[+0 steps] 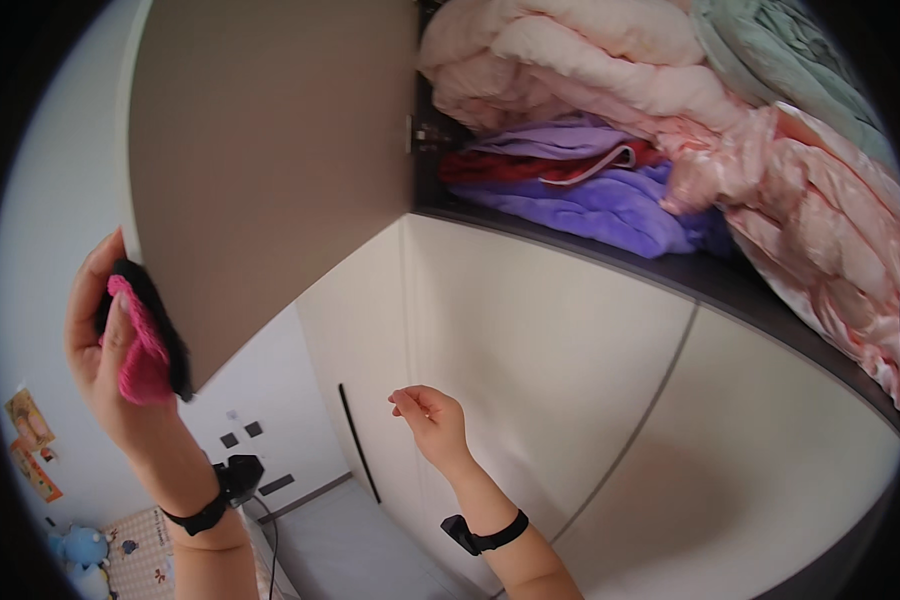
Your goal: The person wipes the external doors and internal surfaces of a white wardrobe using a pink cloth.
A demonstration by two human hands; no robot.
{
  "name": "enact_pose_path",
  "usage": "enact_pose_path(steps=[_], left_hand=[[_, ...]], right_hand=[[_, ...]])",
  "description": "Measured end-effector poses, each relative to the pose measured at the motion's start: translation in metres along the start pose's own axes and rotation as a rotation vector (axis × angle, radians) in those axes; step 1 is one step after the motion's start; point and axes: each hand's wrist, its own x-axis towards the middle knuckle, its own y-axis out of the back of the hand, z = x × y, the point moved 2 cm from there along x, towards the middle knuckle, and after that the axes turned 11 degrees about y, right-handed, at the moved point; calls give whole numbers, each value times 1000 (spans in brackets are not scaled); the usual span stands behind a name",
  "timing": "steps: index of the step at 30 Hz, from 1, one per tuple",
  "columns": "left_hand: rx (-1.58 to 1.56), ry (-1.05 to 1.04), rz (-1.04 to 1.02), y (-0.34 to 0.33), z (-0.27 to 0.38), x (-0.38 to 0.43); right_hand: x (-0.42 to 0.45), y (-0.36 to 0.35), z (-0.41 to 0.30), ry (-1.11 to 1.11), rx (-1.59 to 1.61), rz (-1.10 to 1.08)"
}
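My left hand [109, 337] holds a pink and black cloth [146, 345] against the outer edge of an open cabinet door [270, 165]. My right hand [433, 426] is in front of the white lower cabinet doors [525, 337], its fingers curled with nothing seen in them. Each wrist wears a black strap with a small device. The open upper compartment holds a pink quilt [615, 82], a shiny pink bedcover [810, 202], a purple plush blanket [600, 210], a red folded textile [502, 166] and a grey-green textile [780, 67].
A long black handle [360, 442] is on a white door beyond. Black wall sockets [253, 429] sit on the wall at lower left. Below lie a checked bed cover [131, 551], a blue plush toy [82, 546] and a grey floor [345, 547]. A thin cable hangs by my left wrist.
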Motion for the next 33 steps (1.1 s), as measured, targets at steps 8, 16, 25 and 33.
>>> enact_pose_path(steps=[8,16,25,33], left_hand=[[52,-330,-358,-192,-3,-27],[-12,-357,-192,-285,-65,-43],[24,-314,-175,-318,-83,-74],[-49,-256,-235,-351,-42,-113]], right_hand=[[-49,96,-75,164,-240,214],[-129,171,-159,373,-342,714],[-179,219,-236,504,-604,1210],[-171,186,-198,279,-701,907]])
